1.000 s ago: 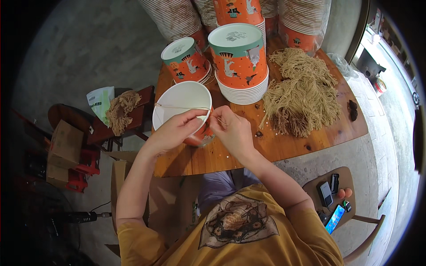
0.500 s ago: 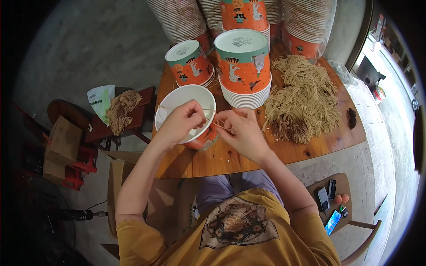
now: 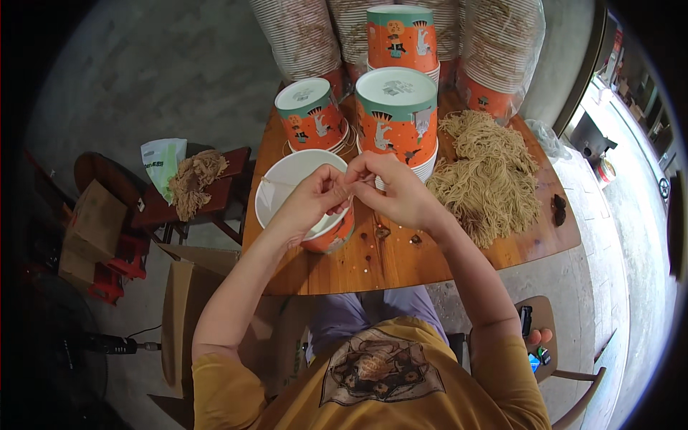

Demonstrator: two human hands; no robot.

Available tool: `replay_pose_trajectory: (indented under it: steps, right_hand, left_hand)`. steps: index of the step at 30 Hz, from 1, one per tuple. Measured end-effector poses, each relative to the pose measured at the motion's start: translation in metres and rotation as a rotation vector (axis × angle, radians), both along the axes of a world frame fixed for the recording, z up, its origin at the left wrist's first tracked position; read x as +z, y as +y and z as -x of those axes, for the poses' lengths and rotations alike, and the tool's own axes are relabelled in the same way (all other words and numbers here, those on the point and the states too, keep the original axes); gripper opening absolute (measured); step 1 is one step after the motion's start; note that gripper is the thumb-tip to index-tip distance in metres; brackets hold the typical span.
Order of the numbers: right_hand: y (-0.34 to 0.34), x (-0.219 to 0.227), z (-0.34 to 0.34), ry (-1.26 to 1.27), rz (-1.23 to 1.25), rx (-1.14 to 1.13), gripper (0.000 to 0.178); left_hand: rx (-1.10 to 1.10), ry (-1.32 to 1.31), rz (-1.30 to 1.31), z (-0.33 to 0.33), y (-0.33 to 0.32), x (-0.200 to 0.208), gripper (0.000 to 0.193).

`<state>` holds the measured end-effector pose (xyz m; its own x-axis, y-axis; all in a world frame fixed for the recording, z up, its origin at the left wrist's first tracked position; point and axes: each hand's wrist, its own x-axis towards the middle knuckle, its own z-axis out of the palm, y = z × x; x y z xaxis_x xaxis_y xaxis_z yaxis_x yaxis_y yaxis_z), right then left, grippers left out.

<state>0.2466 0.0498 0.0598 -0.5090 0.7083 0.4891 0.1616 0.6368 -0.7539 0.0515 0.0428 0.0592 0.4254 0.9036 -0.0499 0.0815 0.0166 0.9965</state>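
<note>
A white-lined orange paper bucket stands mouth up on the wooden table, in front of me. A thin tan string crosses over its mouth toward my left hand. My left hand is over the bucket's right rim, thumb and fingers pinched on the string. Fingertip to fingertip with it, my right hand is pinched too; the string between them is too fine to follow. To the right lies a loose heap of tan strings.
Upside-down orange buckets stand in a short stack and a taller stack behind the bucket. Bagged bucket stacks rise at the back. An open cardboard box is at my left, a wooden chair at my right.
My right hand has come up and left, so its fingertips now meet those of my left hand above the bucket's right rim. The whole view has shifted slightly.
</note>
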Motion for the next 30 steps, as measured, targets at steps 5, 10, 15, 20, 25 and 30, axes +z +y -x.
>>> replay_pose_trajectory:
  steps: [5, 10, 15, 20, 25, 30]
  right_hand:
    - [0.016, -0.001, 0.011, 0.105, 0.136, 0.118, 0.009]
    - [0.019, -0.016, 0.014, 0.13, 0.132, -0.09, 0.009]
    - [-0.001, -0.038, 0.007, 0.08, -0.468, -0.654, 0.009]
    - [-0.04, -0.047, 0.021, 0.175, 0.257, -0.42, 0.016]
    - [-0.047, -0.03, 0.025, 0.133, 0.285, -0.455, 0.015]
    - [-0.046, -0.032, 0.034, 0.002, -0.142, -0.465, 0.011]
  left_hand:
    - [-0.059, 0.032, 0.053, 0.002, -0.002, 0.002, 0.018]
    - [-0.095, -0.038, 0.183, 0.002, -0.002, 0.002, 0.018]
    - [-0.044, -0.086, 0.251, 0.003, -0.001, 0.0, 0.018]
    - [-0.025, -0.108, 0.267, 0.003, 0.002, -0.001, 0.018]
    - [-0.006, -0.101, 0.306, 0.0, 0.002, 0.002, 0.014]
    - [0.018, -0.08, 0.449, 0.0, 0.002, 0.014, 0.011]
